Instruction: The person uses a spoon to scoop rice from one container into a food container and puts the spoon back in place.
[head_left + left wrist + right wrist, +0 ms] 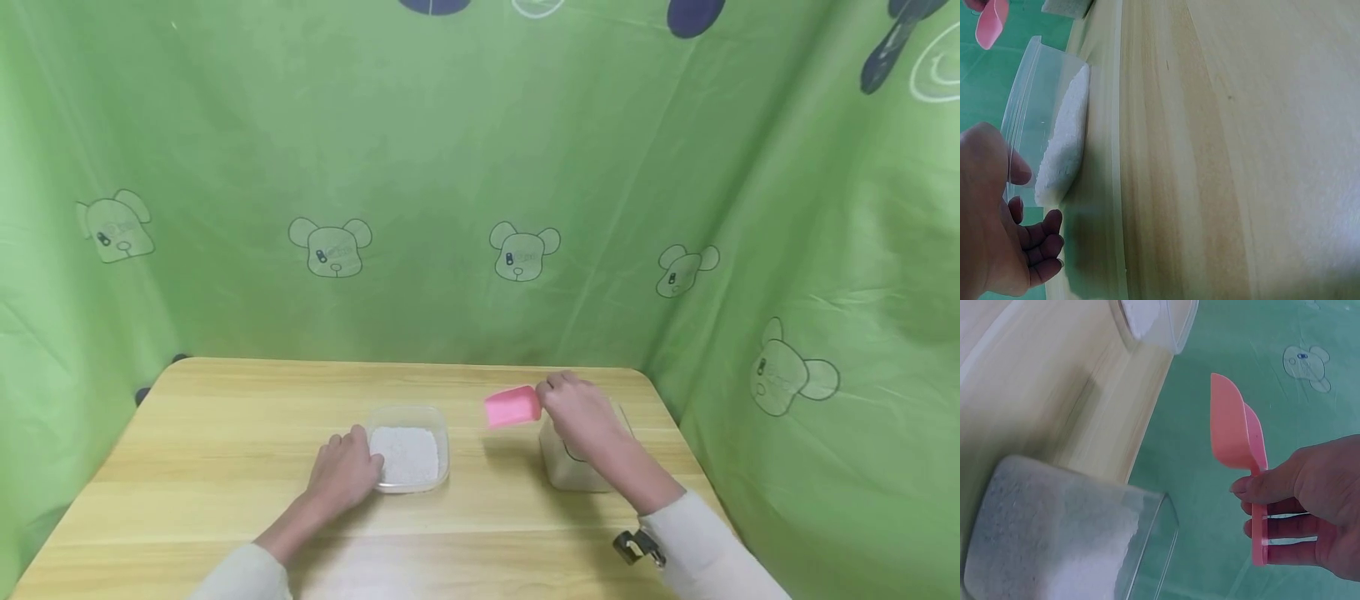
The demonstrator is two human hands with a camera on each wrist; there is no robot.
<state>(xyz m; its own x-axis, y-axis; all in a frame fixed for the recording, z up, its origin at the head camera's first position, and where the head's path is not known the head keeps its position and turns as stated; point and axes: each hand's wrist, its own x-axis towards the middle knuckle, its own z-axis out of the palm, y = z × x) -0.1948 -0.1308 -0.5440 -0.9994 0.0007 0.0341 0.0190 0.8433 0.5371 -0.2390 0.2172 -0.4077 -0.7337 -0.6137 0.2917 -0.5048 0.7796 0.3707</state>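
Note:
My left hand pinches the left rim of a low clear plastic container. White grains lie in that container, heaped to one side in the left wrist view. My right hand grips a pink scoop by its handle, with the thumb on top near the bowl. The scoop is held in the air, its bowl pointing left toward the low container, and only pink shows inside it. Below the right hand stands a taller clear container with pale grains in it, partly hidden by the hand in the head view.
A wooden table carries both containers, with a gap between them. Green cloth with printed bear heads hangs behind the table and along its sides. A dark clip-like object sits at the right sleeve.

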